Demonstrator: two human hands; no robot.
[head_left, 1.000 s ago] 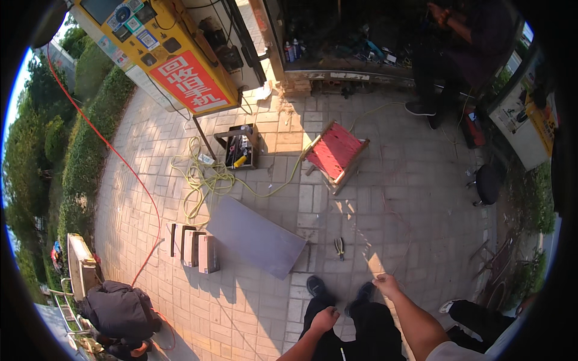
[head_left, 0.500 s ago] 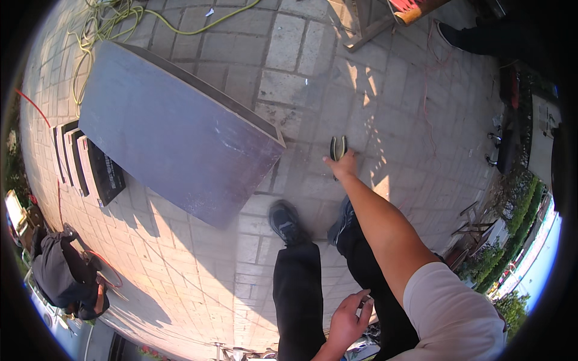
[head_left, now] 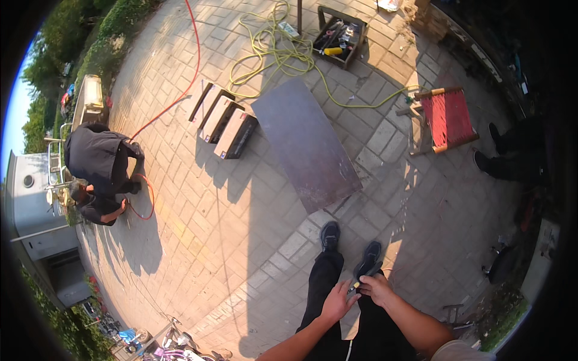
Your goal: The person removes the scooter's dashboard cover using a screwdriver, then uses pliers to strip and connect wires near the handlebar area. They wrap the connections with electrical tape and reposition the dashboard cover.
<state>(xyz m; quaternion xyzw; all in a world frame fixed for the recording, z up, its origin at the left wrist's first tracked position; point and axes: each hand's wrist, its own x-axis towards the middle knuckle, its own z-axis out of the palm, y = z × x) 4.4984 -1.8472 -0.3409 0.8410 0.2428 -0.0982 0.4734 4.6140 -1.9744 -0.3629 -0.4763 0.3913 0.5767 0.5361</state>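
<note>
Worker (head_left: 99,157): bent low at far left, well apart from you; slight risk to your work.
Hose (head_left: 197,54): red, crossing the paving toward the worker; could snag your foot if you walked that way looking at your hands.
Boxes (head_left: 236,133): three in a row beside the board; a shove on the board might knock them.
Cord (head_left: 263,55): yellow, loosely tangled beyond the board; loose loops could trip you.
Board (head_left: 307,147): grey-purple, lying just ahead of your shoes; a careless step could strike its near end.
Left hand (head_left: 339,302): yours, fingers close to the pliers' end; you may or may not be touching, cannot tell. A pinch is likely if fingertips stray between moving parts.
Toolbox (head_left: 356,49): open, filled, out of reach.
Pliers (head_left: 356,284): between your hands, above your right shoe; a slack hold could drop them on it.
Right hand (head_left: 377,289): yours, fingers closed round the pliers.
Stool (head_left: 450,119): red-seated, well ahead at right; a possible stumbling point.
</note>
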